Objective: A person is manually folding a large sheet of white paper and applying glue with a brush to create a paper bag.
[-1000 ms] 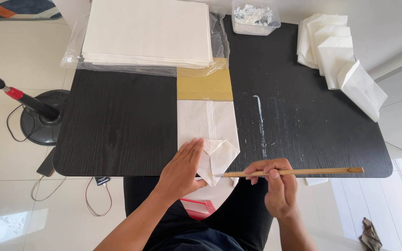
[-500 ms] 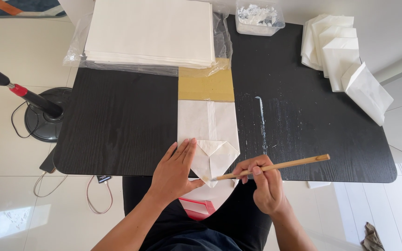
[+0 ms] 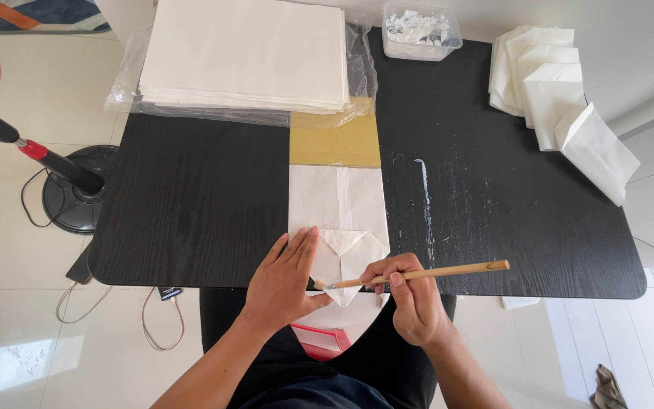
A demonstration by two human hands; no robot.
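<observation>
A white paper bag (image 3: 338,204) lies flat on the black table (image 3: 191,204), its bottom end folded into flaps at the near edge. My left hand (image 3: 285,280) presses flat on the left side of those flaps. My right hand (image 3: 410,299) holds a long wooden-handled brush (image 3: 425,273), its tip touching the folded flaps just right of my left hand. A strip of brown cardboard (image 3: 334,140) lies under the bag's far end.
A stack of white paper sheets (image 3: 247,53) on clear plastic sits at the far left. A clear tub of white paste (image 3: 420,30) stands at the far middle. Several finished white bags (image 3: 562,98) lie at the far right. A fan stand (image 3: 70,182) is on the floor to the left.
The brush has swung from lying along the table edge to tip on the folded flaps. My left hand shifted slightly onto the left of the flaps.
</observation>
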